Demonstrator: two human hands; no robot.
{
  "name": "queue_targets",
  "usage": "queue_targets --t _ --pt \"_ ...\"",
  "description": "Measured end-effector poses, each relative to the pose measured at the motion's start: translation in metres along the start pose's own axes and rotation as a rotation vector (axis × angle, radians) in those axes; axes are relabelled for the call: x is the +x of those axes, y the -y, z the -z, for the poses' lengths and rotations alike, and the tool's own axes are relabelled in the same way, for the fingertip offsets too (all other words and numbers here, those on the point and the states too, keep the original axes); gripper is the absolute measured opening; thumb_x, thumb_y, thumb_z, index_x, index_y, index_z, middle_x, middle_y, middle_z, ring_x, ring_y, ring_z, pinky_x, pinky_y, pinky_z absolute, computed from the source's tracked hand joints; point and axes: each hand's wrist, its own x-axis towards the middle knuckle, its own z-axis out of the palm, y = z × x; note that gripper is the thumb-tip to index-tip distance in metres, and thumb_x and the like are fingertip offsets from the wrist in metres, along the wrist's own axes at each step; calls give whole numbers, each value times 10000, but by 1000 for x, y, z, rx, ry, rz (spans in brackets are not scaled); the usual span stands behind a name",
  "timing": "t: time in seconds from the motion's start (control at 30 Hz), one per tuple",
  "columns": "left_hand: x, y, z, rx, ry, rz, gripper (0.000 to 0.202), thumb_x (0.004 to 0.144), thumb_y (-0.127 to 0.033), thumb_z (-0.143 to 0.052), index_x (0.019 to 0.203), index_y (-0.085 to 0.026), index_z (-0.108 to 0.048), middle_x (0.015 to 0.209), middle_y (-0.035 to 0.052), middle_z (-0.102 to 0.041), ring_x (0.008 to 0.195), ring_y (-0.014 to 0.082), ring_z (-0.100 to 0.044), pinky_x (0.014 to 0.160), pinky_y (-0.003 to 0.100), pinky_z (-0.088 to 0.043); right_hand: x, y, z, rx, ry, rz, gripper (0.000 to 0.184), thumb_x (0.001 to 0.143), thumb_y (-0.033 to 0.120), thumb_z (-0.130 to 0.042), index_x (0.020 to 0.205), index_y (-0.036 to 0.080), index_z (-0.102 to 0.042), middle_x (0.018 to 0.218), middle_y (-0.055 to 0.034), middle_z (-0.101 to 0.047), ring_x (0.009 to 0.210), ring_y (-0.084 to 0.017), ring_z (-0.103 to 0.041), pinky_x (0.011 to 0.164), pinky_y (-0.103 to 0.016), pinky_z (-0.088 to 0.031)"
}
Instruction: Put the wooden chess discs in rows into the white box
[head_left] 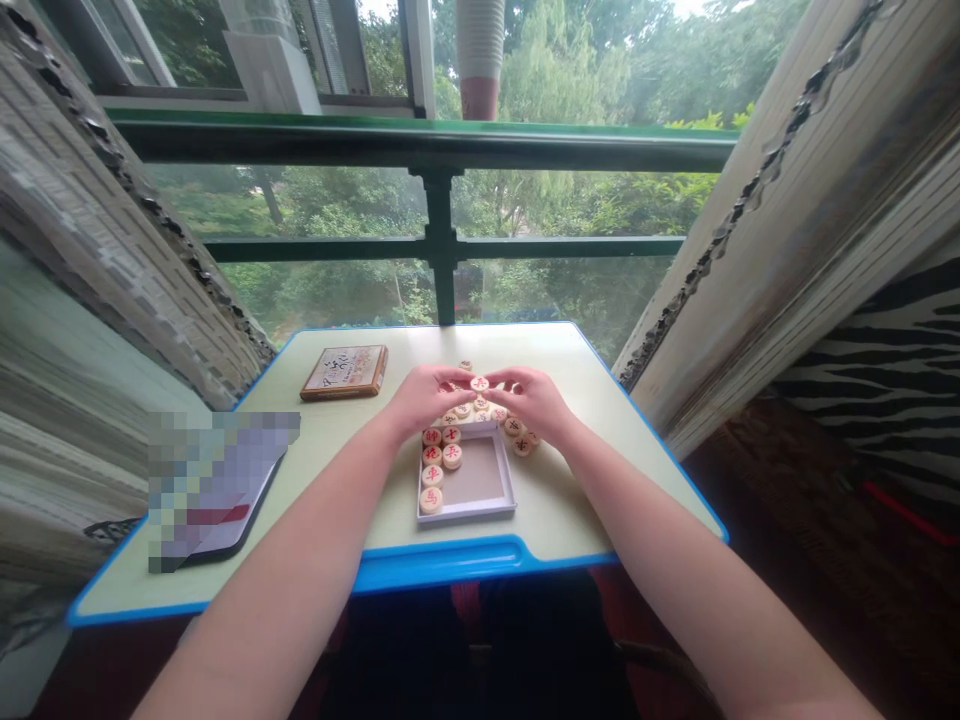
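A shallow white box (499, 508) lies on the small blue-edged table (337, 480), with several round wooden chess pieces (440, 458) lined up along its left side. A loose pile of more pieces (517, 436) sits just beyond the box. My left hand (424, 397) and my right hand (529, 398) meet above that pile. Both pinch one round piece with a red character (479, 383) between their fingertips.
A brown box lid (345, 372) lies at the table's far left. A dark flat object (217, 500), partly blurred, rests at the near left. A green railing (439, 240) and window stand behind the table, with bamboo blinds on both sides.
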Motion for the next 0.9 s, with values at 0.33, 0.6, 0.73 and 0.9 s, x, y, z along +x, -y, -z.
queue_targets --t 0.33,0.6,0.73,0.9 --pt "-9 -7 1 13 -57 -20 336 690 -404 -649 899 -151 -717 830 73 -722 763 190 -644 683 281 -501 -5 4 0 156 56 -77 345 657 432 -674 887 176 -696 765 -36 -668 593 -121 -528 543 -256 -435" --pt "-19 -15 5 21 -88 -3 330 685 -404 -657 887 -151 -719 842 78 -722 739 184 -642 683 293 -509 -6 13 -1 183 98 -86 366 654 422 -676 912 161 -681 802 -52 -673 668 -135 -564 606 -267 -461" --pt "-25 -15 7 -17 -101 6 329 681 -396 -663 893 -149 -711 855 82 -720 764 188 -644 709 302 -511 -6 20 0 147 125 -40 347 662 408 -678 915 171 -684 854 -56 -687 700 -137 -577 618 -258 -456" --pt "-40 -15 7 -11 -122 15 335 674 -385 -663 889 -130 -690 878 93 -709 770 188 -643 700 303 -510 -14 33 2 53 176 1 270 705 373 -650 894 185 -692 847 -36 -692 654 -114 -557 600 -241 -437"
